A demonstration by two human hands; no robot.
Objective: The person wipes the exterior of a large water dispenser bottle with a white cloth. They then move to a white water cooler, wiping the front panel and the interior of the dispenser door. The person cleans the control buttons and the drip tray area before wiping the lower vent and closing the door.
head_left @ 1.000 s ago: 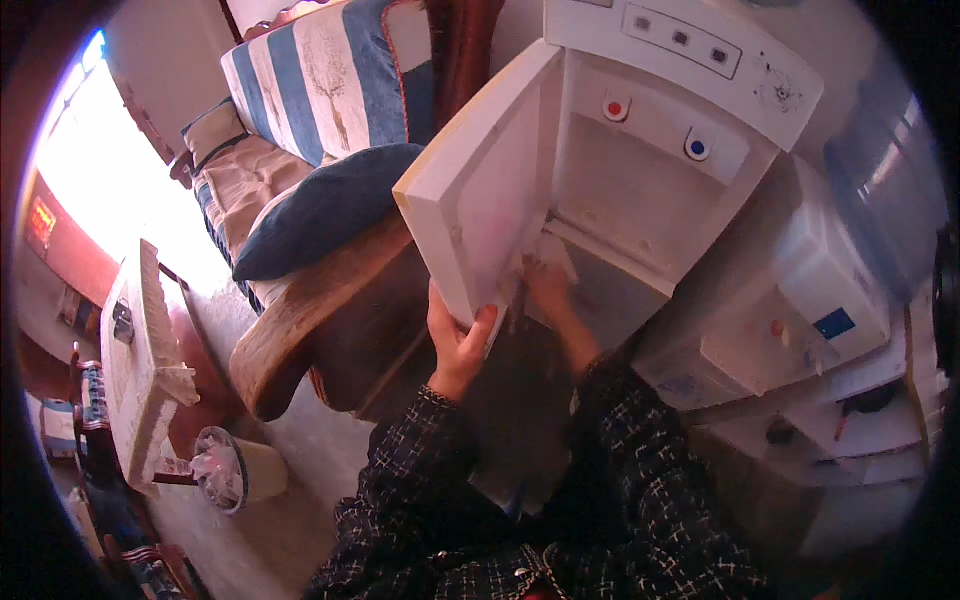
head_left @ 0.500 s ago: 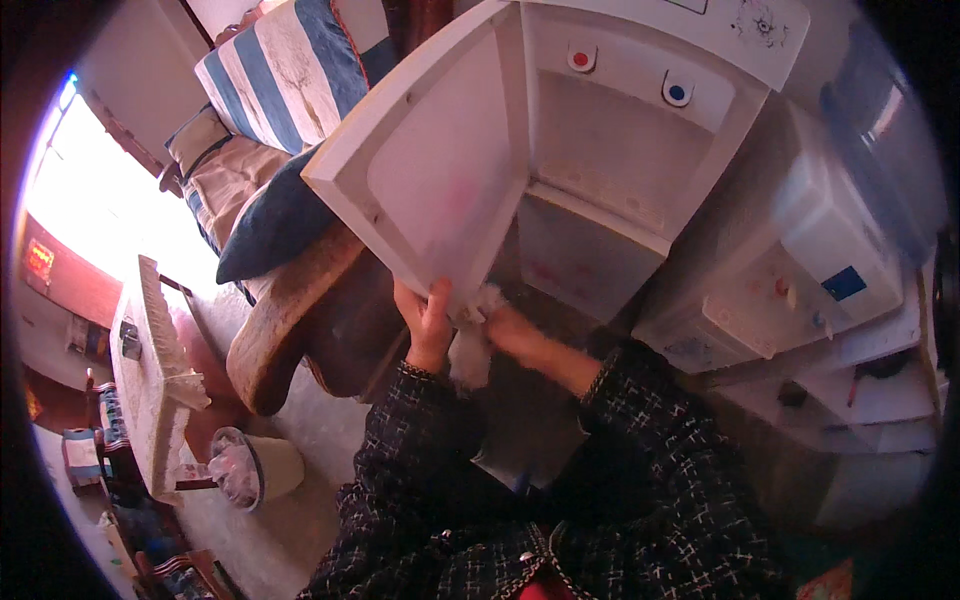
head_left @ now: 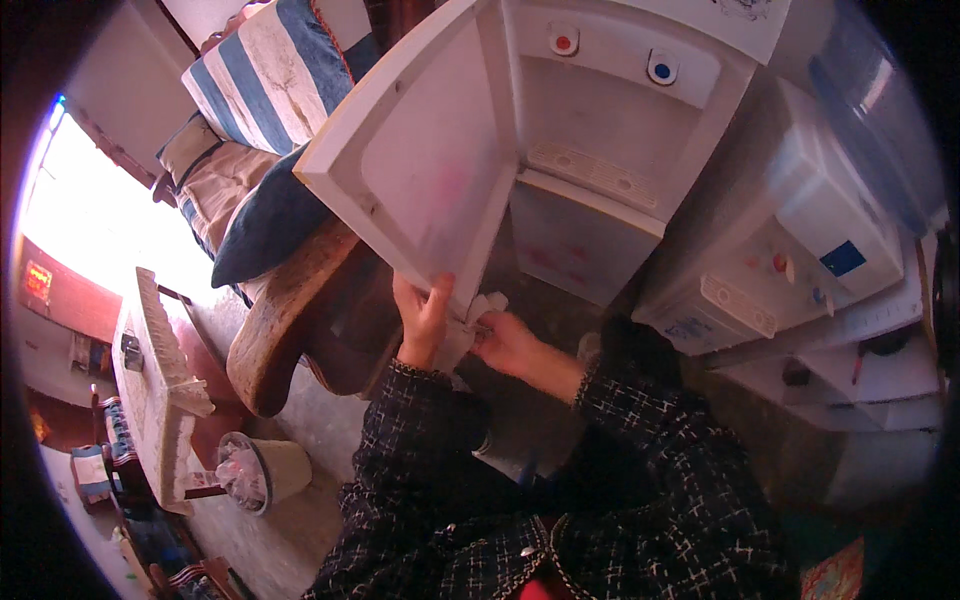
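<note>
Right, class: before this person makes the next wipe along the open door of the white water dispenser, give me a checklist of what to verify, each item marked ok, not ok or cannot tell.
1. White plastic dispenser door swung open: ok.
2. Left hand steadies the door's lower edge, fingers on it: ok.
3. Right hand has a grip on the crumpled white cloth: ok.
4. Cloth touching the door's bottom corner: ok, as far as visible.
5. Cloth damp or clean enough: cannot tell.
6. Round red button and round blue button away from both hands: ok.
</note>
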